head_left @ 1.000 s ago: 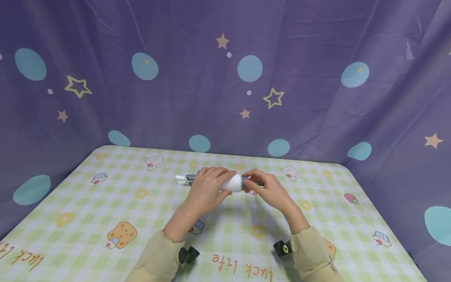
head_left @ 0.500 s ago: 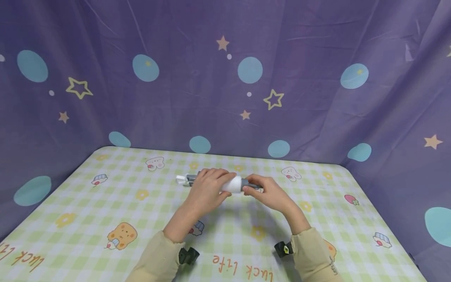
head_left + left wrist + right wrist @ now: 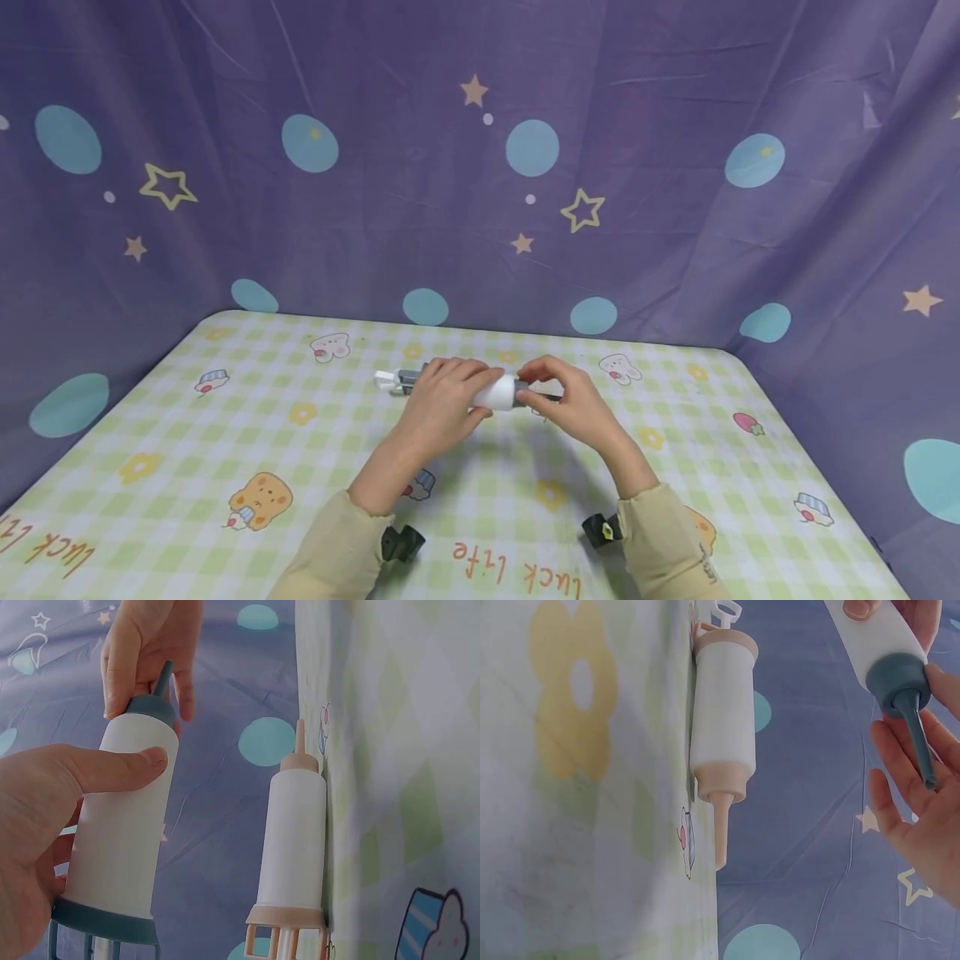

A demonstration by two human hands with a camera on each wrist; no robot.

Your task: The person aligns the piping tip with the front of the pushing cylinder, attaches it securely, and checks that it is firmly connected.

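Observation:
My left hand (image 3: pixel 442 404) grips the white barrel of a large syringe (image 3: pixel 495 392), its thumb lying along the side. The syringe is held lengthwise above the table, white plunger handle (image 3: pixel 386 381) to the left. At its right end is a blue-grey nozzle cap (image 3: pixel 150 707) with a thin spout (image 3: pixel 917 742). Thumb and fingers of my right hand (image 3: pixel 581 410) pinch this cap around its rim, and the spout points out past the fingers. A second syringe (image 3: pixel 724 712), with beige cap and collar, lies on the table in both wrist views.
A green-and-white checked cloth (image 3: pixel 337 467) with printed cartoons covers the table. Behind and at both sides hangs a purple curtain (image 3: pixel 420 192) with stars and blue ovals. Black wrist mounts (image 3: pixel 402 543) sit at the sleeves.
My right hand's fingers have turned downward around the nozzle cap, then back up to its top. The left hand and barrel have stayed almost still.

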